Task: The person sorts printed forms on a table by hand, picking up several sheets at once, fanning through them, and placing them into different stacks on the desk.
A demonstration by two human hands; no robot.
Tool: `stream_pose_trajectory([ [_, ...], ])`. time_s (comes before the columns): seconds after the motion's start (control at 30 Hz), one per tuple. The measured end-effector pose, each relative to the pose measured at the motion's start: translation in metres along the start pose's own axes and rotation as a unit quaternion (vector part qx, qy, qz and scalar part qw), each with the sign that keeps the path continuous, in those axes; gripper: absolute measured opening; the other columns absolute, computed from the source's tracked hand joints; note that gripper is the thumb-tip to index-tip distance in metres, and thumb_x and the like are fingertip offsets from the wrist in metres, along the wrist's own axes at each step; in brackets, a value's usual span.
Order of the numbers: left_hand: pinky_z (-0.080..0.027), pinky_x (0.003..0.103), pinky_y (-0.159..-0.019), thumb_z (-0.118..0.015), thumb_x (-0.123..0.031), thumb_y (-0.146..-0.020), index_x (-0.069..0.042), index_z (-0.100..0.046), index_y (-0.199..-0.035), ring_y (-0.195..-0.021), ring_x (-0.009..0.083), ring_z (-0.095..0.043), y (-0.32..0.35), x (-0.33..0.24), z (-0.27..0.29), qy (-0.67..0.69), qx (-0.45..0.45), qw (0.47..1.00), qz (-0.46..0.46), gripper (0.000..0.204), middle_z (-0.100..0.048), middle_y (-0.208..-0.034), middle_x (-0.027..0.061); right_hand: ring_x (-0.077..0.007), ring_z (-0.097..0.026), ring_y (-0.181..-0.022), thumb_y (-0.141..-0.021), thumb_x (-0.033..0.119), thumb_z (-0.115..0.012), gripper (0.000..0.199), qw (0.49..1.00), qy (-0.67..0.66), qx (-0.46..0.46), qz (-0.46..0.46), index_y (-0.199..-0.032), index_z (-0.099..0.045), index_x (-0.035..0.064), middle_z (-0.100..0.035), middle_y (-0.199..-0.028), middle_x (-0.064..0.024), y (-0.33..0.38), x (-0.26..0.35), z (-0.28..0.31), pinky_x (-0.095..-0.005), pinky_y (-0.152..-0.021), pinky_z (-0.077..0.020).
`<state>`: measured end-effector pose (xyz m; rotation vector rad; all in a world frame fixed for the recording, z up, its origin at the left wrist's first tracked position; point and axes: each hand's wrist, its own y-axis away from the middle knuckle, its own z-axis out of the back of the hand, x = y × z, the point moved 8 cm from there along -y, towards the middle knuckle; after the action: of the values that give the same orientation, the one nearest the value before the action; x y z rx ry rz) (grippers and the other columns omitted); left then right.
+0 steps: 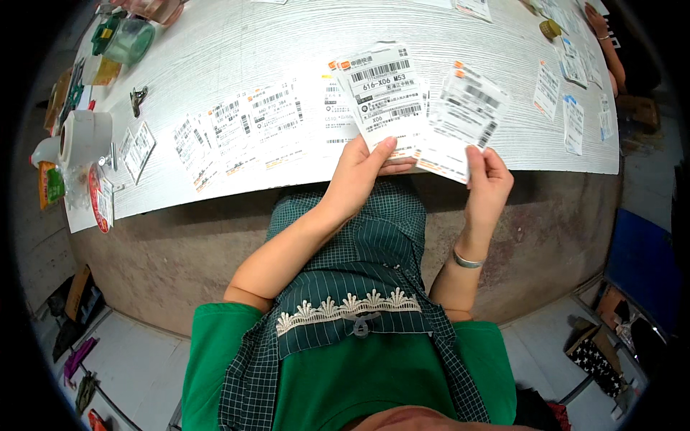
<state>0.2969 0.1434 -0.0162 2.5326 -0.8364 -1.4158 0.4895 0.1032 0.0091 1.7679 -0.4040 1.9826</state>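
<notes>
Pinching a label stack (382,100) in our left hand (361,171) and blurred labels (466,118) in our right hand (489,172), over the desk (237,54), we judge them light, bendable and slippery, best held by their lower edges.

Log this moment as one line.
left hand: holding label stack | right hand: pinching blurred label, possibly several | white table: more labels both sides

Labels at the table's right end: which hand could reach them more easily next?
Probably the right hand: it's nearer those labels, while the left hand is farther away. Both hold other labels, though.
</notes>
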Motion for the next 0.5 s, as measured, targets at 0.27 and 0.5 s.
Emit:
stream_pose_trajectory([
  [0.27, -0.052, 0.025, -0.075, -0.055, -0.011, -0.089, 0.007, -0.050, -0.114, -0.091, 0.0153, -0.061, 0.000, 0.000, -0.011, -0.092, 0.007, 0.996, -0.014, 0.032, -0.061, -0.107, 0.0130, 0.0018, -0.034, -0.048, -0.085, 0.007, -0.061, 0.014, 0.995, -0.064, 0.060, -0.037, -0.072, -0.060, 0.0007, -0.049, -0.058, 0.0071, 0.003, -0.001, 0.007, -0.0163, -0.043, -0.0236],
  [0.5, -0.051, 0.026, -0.077, -0.053, -0.013, -0.090, 0.006, -0.048, -0.116, -0.091, 0.0148, -0.061, 0.001, 0.013, -0.017, -0.072, -0.009, 0.997, 0.032, 0.033, -0.060, -0.107, 0.0128, 0.0018, -0.039, -0.055, -0.085, 0.005, -0.060, 0.011, 0.997, -0.071, 0.005, -0.009, -0.078, -0.060, -0.0033, -0.052, -0.064, 0.0062, 0.007, -0.006, 0.000, -0.0147, -0.048, -0.0288],
])
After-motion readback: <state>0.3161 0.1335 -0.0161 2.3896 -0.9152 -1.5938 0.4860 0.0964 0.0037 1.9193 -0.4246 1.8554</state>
